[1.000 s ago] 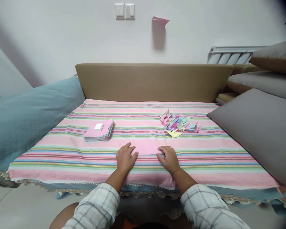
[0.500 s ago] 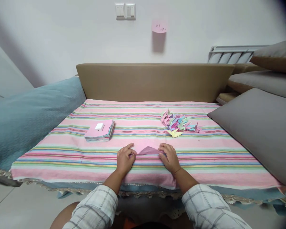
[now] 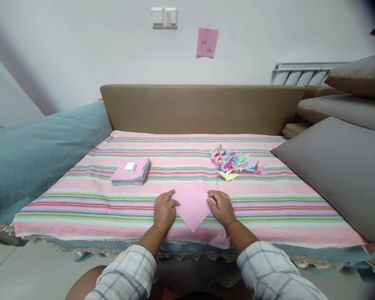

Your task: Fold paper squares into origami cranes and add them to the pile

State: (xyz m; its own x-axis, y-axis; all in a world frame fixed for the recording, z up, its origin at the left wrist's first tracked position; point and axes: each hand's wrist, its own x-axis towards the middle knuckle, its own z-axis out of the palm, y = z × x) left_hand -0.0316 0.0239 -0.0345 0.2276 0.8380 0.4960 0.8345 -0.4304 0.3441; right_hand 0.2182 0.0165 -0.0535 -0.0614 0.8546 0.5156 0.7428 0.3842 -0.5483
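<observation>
A pink square sheet of origami paper (image 3: pixel 193 208) is spread open on the striped cloth, turned so that one corner points towards me. At its left corner, my left hand (image 3: pixel 165 210) holds the edge between thumb and fingers. My right hand (image 3: pixel 221 208) grips the opposite corner in the same way. Beyond my right hand lies a heap of small folded paper cranes (image 3: pixel 233 161) in several colours, a yellow one nearest. To the far left of my left hand is a stack of coloured paper (image 3: pixel 137 171), pink on top, with a small white block (image 3: pixel 130 167) resting on it.
The striped cloth (image 3: pixel 81 200) covers the seat up to a brown backrest (image 3: pixel 200 109). A blue-covered armrest (image 3: pixel 43 154) bounds the left, grey cushions (image 3: pixel 337 166) the right. On the wall are light switches (image 3: pixel 164 18) and a pink note (image 3: pixel 207 43).
The pink paper, bent up into a fold between my hands before, now lies opened out with a corner towards me. Both hands stay nearly in place. The wall note, lifted earlier, hangs down.
</observation>
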